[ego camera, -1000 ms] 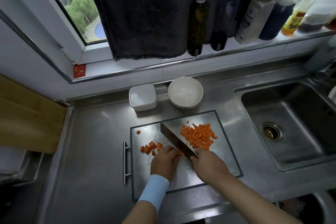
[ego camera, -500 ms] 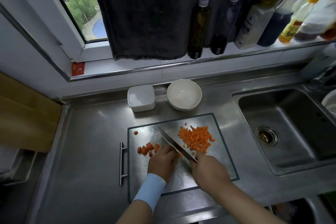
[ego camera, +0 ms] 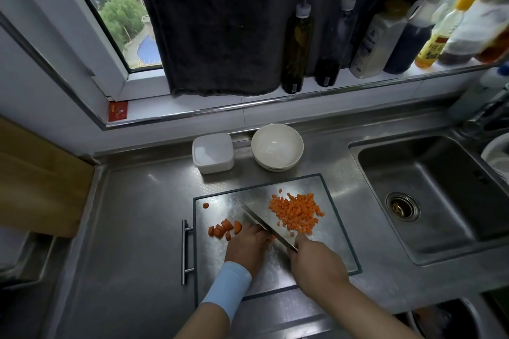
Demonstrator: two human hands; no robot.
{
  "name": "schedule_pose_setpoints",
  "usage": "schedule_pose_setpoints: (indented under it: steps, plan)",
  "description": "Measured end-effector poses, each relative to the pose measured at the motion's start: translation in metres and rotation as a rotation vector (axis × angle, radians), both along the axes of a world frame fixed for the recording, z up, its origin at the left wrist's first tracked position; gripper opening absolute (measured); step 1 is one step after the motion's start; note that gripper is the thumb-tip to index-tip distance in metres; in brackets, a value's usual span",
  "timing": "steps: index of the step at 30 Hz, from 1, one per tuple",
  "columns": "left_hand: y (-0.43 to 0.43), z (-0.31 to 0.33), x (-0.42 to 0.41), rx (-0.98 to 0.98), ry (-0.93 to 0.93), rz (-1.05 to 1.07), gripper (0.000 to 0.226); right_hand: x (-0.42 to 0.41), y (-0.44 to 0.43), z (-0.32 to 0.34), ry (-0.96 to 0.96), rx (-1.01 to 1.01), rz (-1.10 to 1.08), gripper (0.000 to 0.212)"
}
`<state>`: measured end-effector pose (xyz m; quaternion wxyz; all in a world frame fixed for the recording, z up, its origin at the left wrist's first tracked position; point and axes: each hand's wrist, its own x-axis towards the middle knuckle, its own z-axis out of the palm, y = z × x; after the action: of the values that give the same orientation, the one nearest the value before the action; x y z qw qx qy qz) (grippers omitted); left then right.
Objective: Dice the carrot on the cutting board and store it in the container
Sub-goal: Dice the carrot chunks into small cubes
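The right hand (ego camera: 316, 264) grips the knife (ego camera: 261, 221); the left hand (ego camera: 248, 245) holds a carrot piece (ego camera: 273, 238) (mostly hidden) on the cutting board (ego camera: 330, 242). The diced pile (ego camera: 296, 212) and the chunks (ego camera: 221, 228) look unchanged since a second ago, so dicing continues.

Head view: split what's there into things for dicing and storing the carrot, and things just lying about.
For the job: cutting board, knife gripped by the right hand, left hand beside the blade, diced carrot pile, uncut carrot chunks, white container.

Lying about: white bowl, sink, bottles on the sill, dark cloth.
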<state>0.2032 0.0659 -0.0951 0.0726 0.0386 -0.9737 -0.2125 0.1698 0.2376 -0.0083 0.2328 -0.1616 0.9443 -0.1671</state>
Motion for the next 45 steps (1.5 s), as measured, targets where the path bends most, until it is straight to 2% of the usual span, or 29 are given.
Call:
schedule_pose_setpoints:
  steps: [2, 6, 10, 16, 18, 28, 34, 40, 45]
  plan:
    - [0.0, -0.002, -0.001, -0.004, -0.023, 0.022, 0.01, 0.002, 0.0, 0.0, 0.022, 0.037, 0.035, 0.017]
    - [0.0, -0.006, -0.002, -0.001, -0.057, 0.029, 0.022, 0.004, 0.0, 0.0, 0.027, 0.067, 0.05, 0.02]
    - [-0.001, -0.01, -0.003, 0.044, -0.058, 0.025, 0.018, 0.001, -0.003, -0.008, 0.005, 0.072, 0.052, 0.025]
    - [-0.001, -0.013, 0.0, 0.125, -0.022, 0.004, 0.011, -0.015, -0.019, -0.017, -0.085, -0.013, 0.007, 0.019]
    - [-0.001, -0.015, 0.004, 0.156, 0.001, 0.012, 0.015, -0.019, -0.025, -0.016, -0.114, -0.028, 0.01, 0.018]
    - [-0.002, -0.009, 0.0, 0.127, -0.059, 0.046, 0.023, 0.003, -0.01, -0.007, -0.03, 0.021, 0.03, 0.021]
    - [-0.001, -0.006, 0.0, 0.114, -0.049, 0.053, 0.01, 0.005, -0.005, -0.003, -0.074, 0.045, 0.015, 0.002]
    - [-0.001, -0.009, 0.0, 0.147, -0.069, 0.053, 0.008, -0.006, -0.018, -0.019, -0.136, -0.026, -0.028, 0.016]
    - [-0.002, -0.009, 0.001, 0.153, -0.084, 0.051, 0.01, -0.022, -0.031, -0.018, -0.166, -0.045, -0.001, 0.018]
